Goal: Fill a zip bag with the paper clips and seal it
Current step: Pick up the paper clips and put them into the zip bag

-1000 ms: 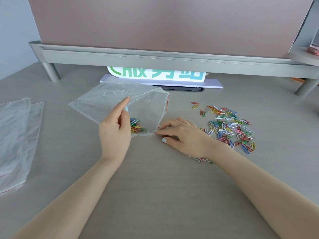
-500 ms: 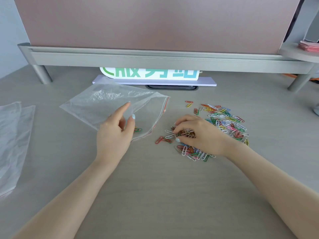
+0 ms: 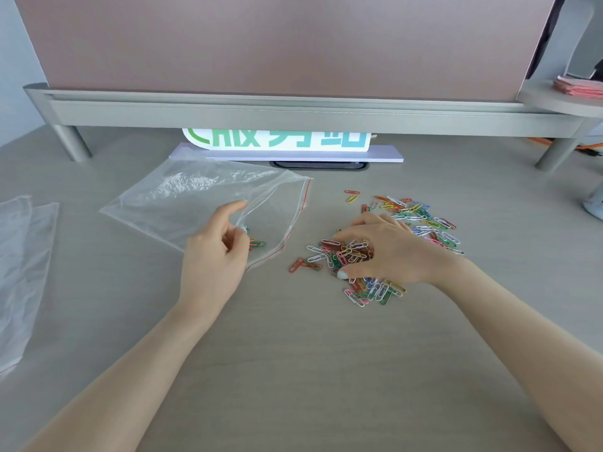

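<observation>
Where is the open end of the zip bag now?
In the head view the zip bag's open end faces right, toward the paper clips, with the left hand holding it.

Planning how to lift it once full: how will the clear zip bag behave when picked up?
The zip bag is probably floppy: its thin film lies crinkled and its mouth sags open where the left hand holds it. It looks very light, so the few paper clips inside would likely slide to the lowest corner.

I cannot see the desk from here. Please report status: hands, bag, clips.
Left hand holds zip bag mouth open, few clips inside. Right hand gathering a bunch from the paper clips pile on the table. Bag unsealed. Nothing in the way.
</observation>
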Motion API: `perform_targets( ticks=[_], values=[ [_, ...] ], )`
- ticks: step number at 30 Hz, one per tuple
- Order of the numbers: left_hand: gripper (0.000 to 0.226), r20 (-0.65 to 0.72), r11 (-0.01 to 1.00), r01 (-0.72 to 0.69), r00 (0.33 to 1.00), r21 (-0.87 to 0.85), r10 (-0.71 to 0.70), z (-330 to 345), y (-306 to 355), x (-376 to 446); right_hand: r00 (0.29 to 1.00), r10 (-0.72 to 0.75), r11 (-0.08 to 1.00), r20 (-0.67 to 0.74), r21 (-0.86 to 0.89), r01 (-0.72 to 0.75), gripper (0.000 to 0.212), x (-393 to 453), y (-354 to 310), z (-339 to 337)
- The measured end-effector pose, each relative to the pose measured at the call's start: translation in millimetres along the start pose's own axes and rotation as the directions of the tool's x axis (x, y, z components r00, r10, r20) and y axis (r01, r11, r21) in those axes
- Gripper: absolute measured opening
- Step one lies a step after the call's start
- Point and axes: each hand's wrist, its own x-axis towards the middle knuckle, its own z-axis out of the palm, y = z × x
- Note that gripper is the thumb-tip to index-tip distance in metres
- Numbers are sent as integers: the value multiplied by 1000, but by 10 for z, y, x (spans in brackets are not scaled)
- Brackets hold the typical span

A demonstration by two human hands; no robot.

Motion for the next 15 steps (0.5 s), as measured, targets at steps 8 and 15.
perform_targets(
  ticks=[8, 15],
  values=[
    [43, -59, 992, 6, 998, -125, -14, -14, 34, -3, 1000, -6, 991, -22, 136, 9, 27, 6, -26, -16],
    [43, -59, 992, 14, 998, -128, -22, -5, 27, -4, 997, -22, 995, -74, 94, 29, 19, -1, -73, -33]
  ],
)
